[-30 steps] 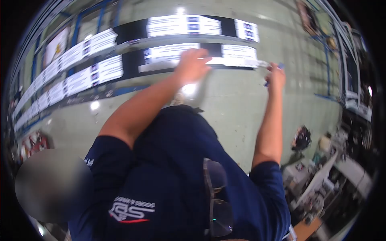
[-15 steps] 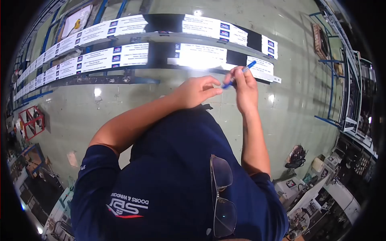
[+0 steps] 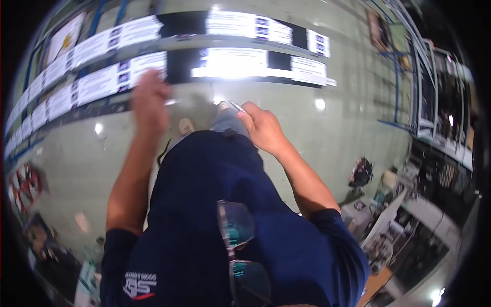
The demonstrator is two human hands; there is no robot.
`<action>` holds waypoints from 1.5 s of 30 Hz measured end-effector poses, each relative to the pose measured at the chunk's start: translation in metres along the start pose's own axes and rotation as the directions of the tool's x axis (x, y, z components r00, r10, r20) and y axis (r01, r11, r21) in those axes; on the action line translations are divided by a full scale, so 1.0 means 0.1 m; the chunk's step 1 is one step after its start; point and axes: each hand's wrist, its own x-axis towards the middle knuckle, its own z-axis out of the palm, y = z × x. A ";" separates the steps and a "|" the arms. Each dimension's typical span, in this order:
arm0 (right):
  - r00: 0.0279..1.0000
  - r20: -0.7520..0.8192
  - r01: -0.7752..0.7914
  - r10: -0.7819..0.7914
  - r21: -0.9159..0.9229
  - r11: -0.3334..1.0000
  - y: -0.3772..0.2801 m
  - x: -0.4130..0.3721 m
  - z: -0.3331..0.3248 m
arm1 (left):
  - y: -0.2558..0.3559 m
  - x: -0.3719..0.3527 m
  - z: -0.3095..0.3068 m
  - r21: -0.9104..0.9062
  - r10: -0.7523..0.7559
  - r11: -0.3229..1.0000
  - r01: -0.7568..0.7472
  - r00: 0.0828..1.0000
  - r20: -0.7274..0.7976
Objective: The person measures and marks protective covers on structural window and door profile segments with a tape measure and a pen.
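Observation:
My right hand (image 3: 262, 127) is closed round a slim pen (image 3: 235, 105), whose narrow end points up and left over the floor. My left hand (image 3: 150, 107) is raised in front of the near long bar (image 3: 179, 66), close to its white printed film. Motion smears the left fingers, so whether they hold anything cannot be made out. The near bar is dark with white labelled film along parts of it. Behind it lies a second, similar bar (image 3: 181, 26).
Blue-framed supports (image 3: 97, 18) stand under the bars on the left. On the right is a metal rack (image 3: 417, 77). A red frame (image 3: 25, 187) sits on the floor at left, and a cluttered bench (image 3: 381, 230) is at lower right. Sunglasses (image 3: 238, 225) hang from my shirt.
My hands, together at the pen before, are now apart. The left has moved left toward the bar; the right, still with the pen, is lower and further left. The whole view has shifted.

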 end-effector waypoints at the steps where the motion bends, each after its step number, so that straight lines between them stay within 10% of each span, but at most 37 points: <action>1: 0.999 -0.035 -0.028 0.027 -0.016 0.999 0.27 -0.03 -0.09 | 0.20 0.02 0.10 0.138 0.110 0.985 -0.103 0.993 -0.040; 6: 0.673 -0.692 -0.097 0.261 0.268 0.959 1.98 0.18 -1.02 | -0.03 -0.01 0.68 0.594 0.200 0.705 -0.387 0.913 0.356; 10: 0.463 -0.756 -0.170 0.463 0.436 0.884 2.87 0.55 -1.79 | -0.74 0.23 1.16 0.604 0.216 0.227 -0.764 0.645 0.733; 19: 0.718 -0.315 -0.373 0.621 0.579 0.725 3.23 0.70 -2.05 | -1.44 0.51 1.20 0.621 0.164 0.085 -0.779 0.626 0.763; 32: 0.738 -0.253 -0.403 0.625 0.578 0.710 3.30 0.61 -2.07 | -1.47 0.48 1.23 0.646 0.183 0.066 -0.760 0.646 0.741; 36: 0.664 -0.535 -0.455 0.523 0.266 0.850 3.73 0.68 -2.09 | -1.52 0.53 1.12 0.611 0.207 0.097 -0.786 0.616 0.760; 43: 0.693 -0.659 0.162 0.290 0.535 0.829 2.40 0.96 -2.37 | -1.59 0.52 1.05 0.619 0.342 0.096 -0.780 0.610 0.715; 45: 0.832 -0.520 0.325 0.192 0.738 0.591 2.07 1.21 -2.43 | -1.60 0.51 1.05 0.653 0.334 0.076 -0.754 0.636 0.696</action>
